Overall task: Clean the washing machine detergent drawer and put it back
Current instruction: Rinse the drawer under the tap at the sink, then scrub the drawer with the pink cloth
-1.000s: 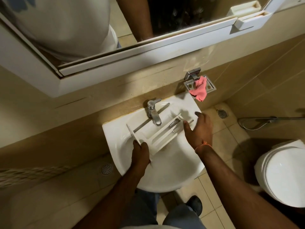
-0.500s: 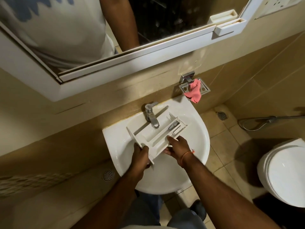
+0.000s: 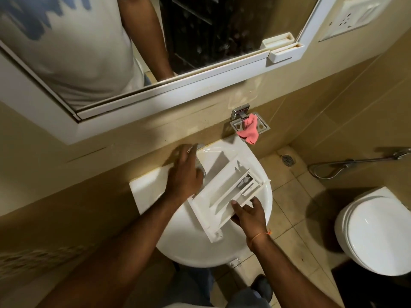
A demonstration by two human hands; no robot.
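Note:
The white detergent drawer with several compartments lies tilted over the white sink. My right hand grips its near long edge and holds it up. My left hand is off the drawer and reaches over the chrome tap, whose lever tip shows past my blurred fingers. I cannot tell whether the fingers are closed on the tap.
A pink cloth hangs from a chrome soap holder on the wall, right of the tap. A mirror cabinet juts out overhead. A toilet stands to the right, with a spray hose and floor drain.
My left hand let go of the drawer's front end and moved up to the tap. My right hand now holds the drawer alone, shifted to the right over the basin.

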